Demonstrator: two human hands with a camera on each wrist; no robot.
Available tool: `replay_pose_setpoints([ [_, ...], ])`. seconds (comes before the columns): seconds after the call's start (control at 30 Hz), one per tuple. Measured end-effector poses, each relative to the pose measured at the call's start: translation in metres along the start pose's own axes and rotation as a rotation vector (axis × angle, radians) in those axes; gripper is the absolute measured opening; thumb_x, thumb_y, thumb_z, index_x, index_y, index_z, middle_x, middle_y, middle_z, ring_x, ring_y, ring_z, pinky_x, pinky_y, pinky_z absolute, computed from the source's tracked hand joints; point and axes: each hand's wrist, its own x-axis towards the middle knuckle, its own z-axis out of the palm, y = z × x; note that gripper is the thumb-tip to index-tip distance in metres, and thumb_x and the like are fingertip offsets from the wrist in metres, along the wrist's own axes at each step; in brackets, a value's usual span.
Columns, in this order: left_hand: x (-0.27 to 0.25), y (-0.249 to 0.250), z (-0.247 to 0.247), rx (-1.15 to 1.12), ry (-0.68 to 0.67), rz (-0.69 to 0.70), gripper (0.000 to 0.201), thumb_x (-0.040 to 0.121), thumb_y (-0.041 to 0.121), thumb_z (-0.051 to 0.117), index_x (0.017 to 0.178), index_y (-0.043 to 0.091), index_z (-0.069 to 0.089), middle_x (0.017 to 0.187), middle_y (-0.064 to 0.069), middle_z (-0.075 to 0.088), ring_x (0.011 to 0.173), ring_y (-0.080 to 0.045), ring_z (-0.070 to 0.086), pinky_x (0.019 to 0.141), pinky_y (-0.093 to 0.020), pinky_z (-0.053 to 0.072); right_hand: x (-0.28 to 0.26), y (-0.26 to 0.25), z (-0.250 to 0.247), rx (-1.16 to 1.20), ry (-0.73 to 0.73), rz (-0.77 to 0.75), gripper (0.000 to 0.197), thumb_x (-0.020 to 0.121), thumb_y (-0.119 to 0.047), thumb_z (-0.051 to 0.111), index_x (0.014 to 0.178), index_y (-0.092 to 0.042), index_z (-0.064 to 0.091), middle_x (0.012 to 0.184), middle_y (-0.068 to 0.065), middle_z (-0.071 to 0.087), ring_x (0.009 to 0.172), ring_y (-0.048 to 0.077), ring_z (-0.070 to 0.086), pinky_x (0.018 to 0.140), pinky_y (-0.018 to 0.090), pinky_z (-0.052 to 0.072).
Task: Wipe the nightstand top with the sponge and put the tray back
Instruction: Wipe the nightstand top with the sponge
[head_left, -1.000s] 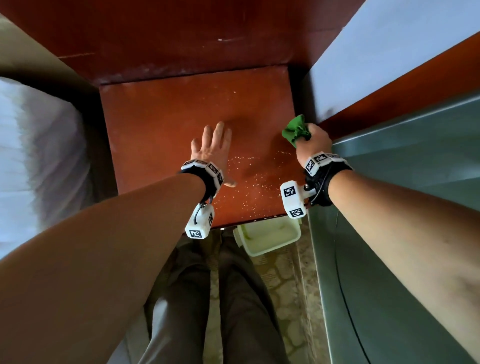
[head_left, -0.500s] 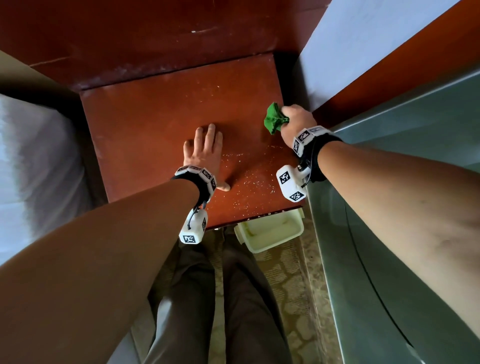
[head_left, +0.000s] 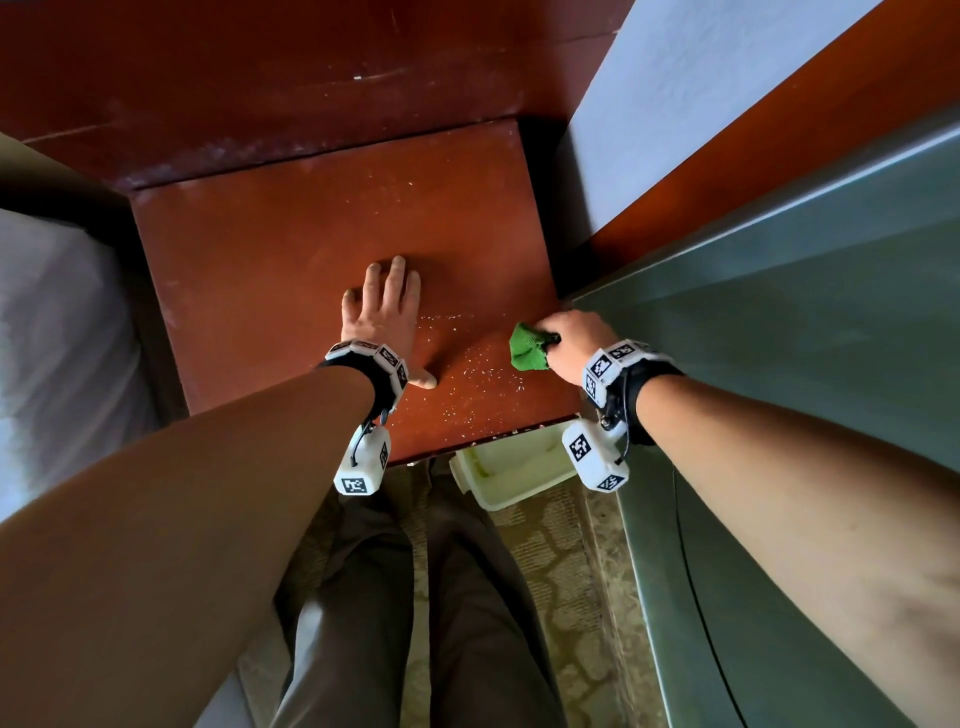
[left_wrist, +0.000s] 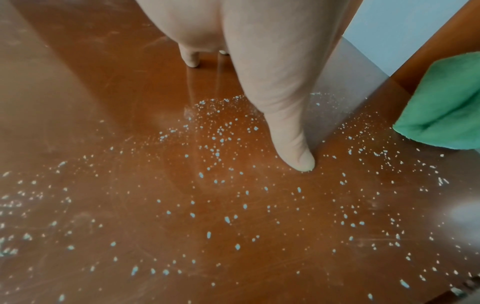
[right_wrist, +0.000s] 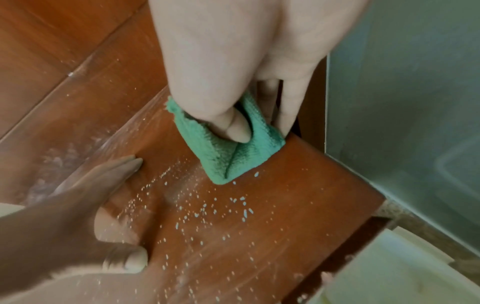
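At the right edge of the nightstand top, near its front corner, the green sponge lay pressed on the wood, folded into a wedge. My right hand gripped it, thumb dug into the crease and the other fingers curled behind. Just in front of the sponge and toward the middle of the nightstand, pale crumbs lay scattered over the near half of the red-brown surface. Amid them, left of the sponge and apart from it, my left hand rested flat on the top, fingers straight and together, thumb stretched out to the side with its tip on the wood, holding nothing. Below the nightstand's front right corner, the pale tray sat on the patterned floor, partly tucked under the edge. Right of the nightstand stood a grey-green cabinet, touching its side. Left of the nightstand was white bedding.
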Motion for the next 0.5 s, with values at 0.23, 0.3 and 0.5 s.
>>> replay_pose_setpoints([
  [0.23,0.0,-0.001,-0.001,-0.001,0.013,0.002,0.153,0.046,0.074,0.08,0.154,0.017,-0.011,0.161,-0.003,-0.021,0.149,-0.032,-0.009,0.118,-0.056,0.014,0.026,-0.005,-0.025,0.383,0.302,0.169,0.023,0.085,-0.01,0.049,0.096,-0.017,0.068,0.089,-0.001,0.068,0.086,0.022,0.063,0.07,0.021,0.043],
  [0.3,0.0,-0.001,-0.001,-0.002,0.011,0.003,0.153,0.046,0.074,0.08,0.154,0.017,-0.011,0.161,-0.003,-0.021,0.149,-0.032,-0.009,0.118,-0.056,0.014,0.034,-0.01,-0.029,0.414,0.361,0.2,0.026,0.084,-0.012,0.049,0.102,-0.017,0.067,0.096,0.003,0.07,0.09,0.025,0.063,0.073,0.025,0.045],
  [0.5,-0.001,-0.002,0.0,0.001,0.008,0.002,0.153,0.047,0.074,0.08,0.155,0.017,-0.011,0.161,-0.003,-0.021,0.149,-0.032,-0.01,0.118,-0.056,0.013,0.044,-0.021,-0.021,0.234,0.299,0.109,0.027,0.088,-0.014,0.054,0.113,-0.015,0.064,0.116,0.007,0.062,0.107,0.029,0.058,0.084,0.026,0.041],
])
